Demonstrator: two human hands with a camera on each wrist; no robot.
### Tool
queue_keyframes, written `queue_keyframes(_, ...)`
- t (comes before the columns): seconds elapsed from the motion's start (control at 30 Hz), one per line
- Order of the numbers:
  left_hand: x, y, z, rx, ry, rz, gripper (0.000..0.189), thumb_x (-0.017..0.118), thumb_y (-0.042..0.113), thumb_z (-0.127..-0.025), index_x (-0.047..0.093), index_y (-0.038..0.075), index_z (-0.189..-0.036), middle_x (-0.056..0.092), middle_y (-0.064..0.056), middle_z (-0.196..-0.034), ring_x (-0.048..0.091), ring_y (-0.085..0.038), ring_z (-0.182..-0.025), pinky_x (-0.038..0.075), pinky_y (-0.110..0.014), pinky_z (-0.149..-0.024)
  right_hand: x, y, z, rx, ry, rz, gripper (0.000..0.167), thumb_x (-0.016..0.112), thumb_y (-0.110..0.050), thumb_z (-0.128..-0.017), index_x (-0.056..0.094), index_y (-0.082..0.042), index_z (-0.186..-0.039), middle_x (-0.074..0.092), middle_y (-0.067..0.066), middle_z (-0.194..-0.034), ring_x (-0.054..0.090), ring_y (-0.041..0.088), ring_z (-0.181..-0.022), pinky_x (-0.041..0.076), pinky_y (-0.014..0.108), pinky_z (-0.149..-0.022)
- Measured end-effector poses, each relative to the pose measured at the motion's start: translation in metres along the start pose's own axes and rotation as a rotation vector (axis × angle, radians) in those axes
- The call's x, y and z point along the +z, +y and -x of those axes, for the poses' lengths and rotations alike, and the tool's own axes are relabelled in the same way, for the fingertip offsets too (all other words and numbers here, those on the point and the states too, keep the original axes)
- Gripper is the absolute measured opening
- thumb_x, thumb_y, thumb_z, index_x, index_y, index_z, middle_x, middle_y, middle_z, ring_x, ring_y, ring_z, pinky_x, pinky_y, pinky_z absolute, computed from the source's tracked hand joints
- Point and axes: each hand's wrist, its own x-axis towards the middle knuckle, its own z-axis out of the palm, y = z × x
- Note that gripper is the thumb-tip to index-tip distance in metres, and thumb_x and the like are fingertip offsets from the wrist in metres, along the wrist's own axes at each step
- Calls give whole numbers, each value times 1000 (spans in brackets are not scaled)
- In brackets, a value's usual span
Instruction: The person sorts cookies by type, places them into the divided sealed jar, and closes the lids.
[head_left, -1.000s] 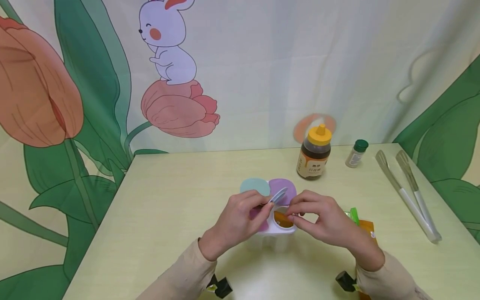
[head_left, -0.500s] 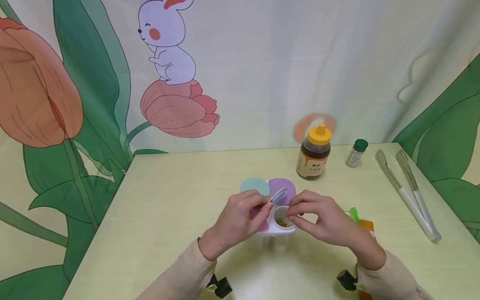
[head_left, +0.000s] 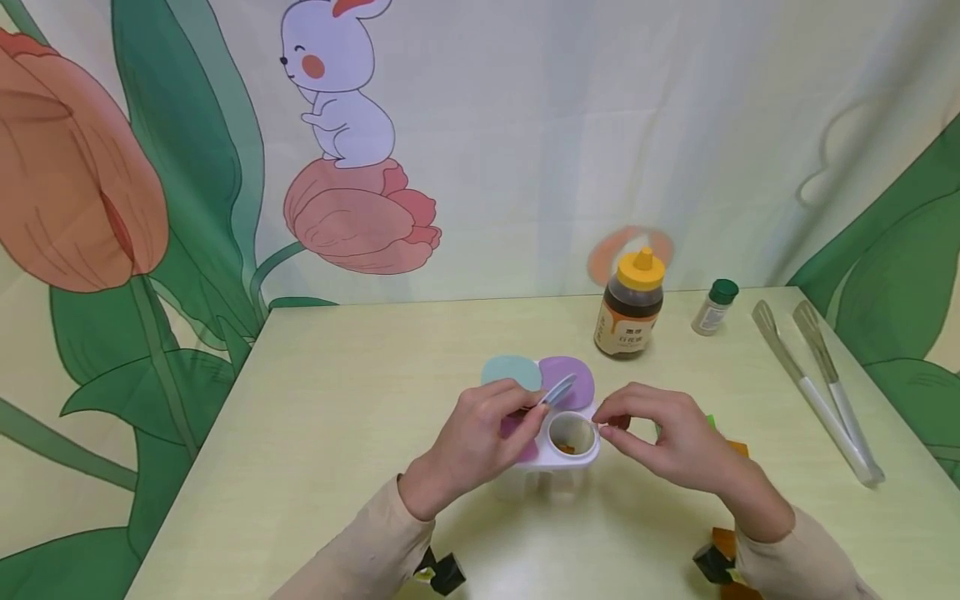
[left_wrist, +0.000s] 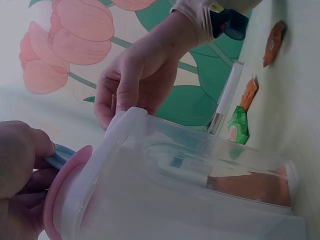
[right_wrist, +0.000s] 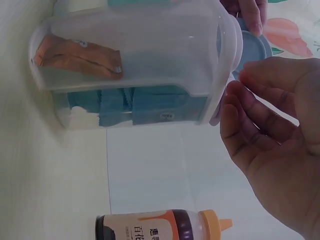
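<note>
A clear plastic storage box point(right_wrist: 160, 30) with a white top and several round lids stands mid-table. My left hand point(head_left: 483, 433) pinches a blue-grey lid point(head_left: 560, 389), tilted up beside the uncovered round opening point(head_left: 573, 433). Inside that compartment, a small orange packet point(right_wrist: 80, 57) lies at the bottom. Blue packets point(right_wrist: 160, 105) fill part of the neighbouring compartment. Just right of the opening, my right hand point(head_left: 667, 433) has its thumb and fingers loosely bent with nothing between them. The teal lid point(head_left: 512, 372), purple lid point(head_left: 573, 383) and pink lid point(left_wrist: 67, 185) are on the box.
Behind the box stands a honey bottle point(head_left: 628, 321) with a yellow cap, and a small green-capped jar point(head_left: 712, 310) to its right. Tongs point(head_left: 825, 400) lie at the right. A green packet point(left_wrist: 239, 125) and orange packets point(left_wrist: 274, 45) lie near my right forearm.
The orange packet has dropped from my right fingers into the open compartment. My right hand has then moved slightly right, off the opening. My left hand keeps the lid in place.
</note>
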Motion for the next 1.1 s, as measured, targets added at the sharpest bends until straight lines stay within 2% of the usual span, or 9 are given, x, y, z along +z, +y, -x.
queue_keyframes(0.1,0,1,0,-9,-8,7,5,71,4,-86,71,0,-85,65,-5,-76,59,-8,-66,50,-6,-63,-2,2,4,33,4,37,28,76,-1,-81,69,-21,-99,67,-11,-93,58,-1,-82,54,18,-70)
queue_keyframes(0.23,-1,-1,0,20,5,-5,5,71,4,-86,71,-1,-84,65,-5,-75,57,-8,-64,48,-6,-61,-7,5,10,78,16,78,31,77,-3,-81,68,-26,-100,66,-17,-94,59,-1,-81,55,20,-69)
queue_keyframes(0.43,0,-3,0,62,17,-20,5,71,4,-85,71,-1,-85,64,-4,-74,55,-6,-63,46,-3,-60,-11,8,22,122,53,107,32,77,-3,-81,68,-27,-99,67,-15,-92,59,0,-78,50,13,-71)
queue_keyframes(0.67,1,-3,1,53,24,-8,3,72,2,-83,72,0,-86,64,-4,-73,55,-6,-63,45,-3,-59,-14,13,34,143,86,139,33,78,-1,-78,69,-26,-98,68,-13,-90,60,1,-77,49,11,-70)
queue_keyframes(0.9,1,-2,1,43,7,-14,4,71,4,-86,71,0,-86,64,-3,-74,53,-6,-63,43,-2,-59,-18,17,46,232,96,194,31,79,-3,-78,69,-26,-97,67,-16,-89,59,-1,-77,49,11,-69)
queue_keyframes(1.1,0,-2,2,33,16,-13,4,71,4,-85,71,0,-84,64,-3,-74,54,-6,-64,44,-3,-59,-22,20,54,276,126,240,27,79,-7,-79,70,-24,-97,69,-11,-88,59,-1,-76,47,9,-69)
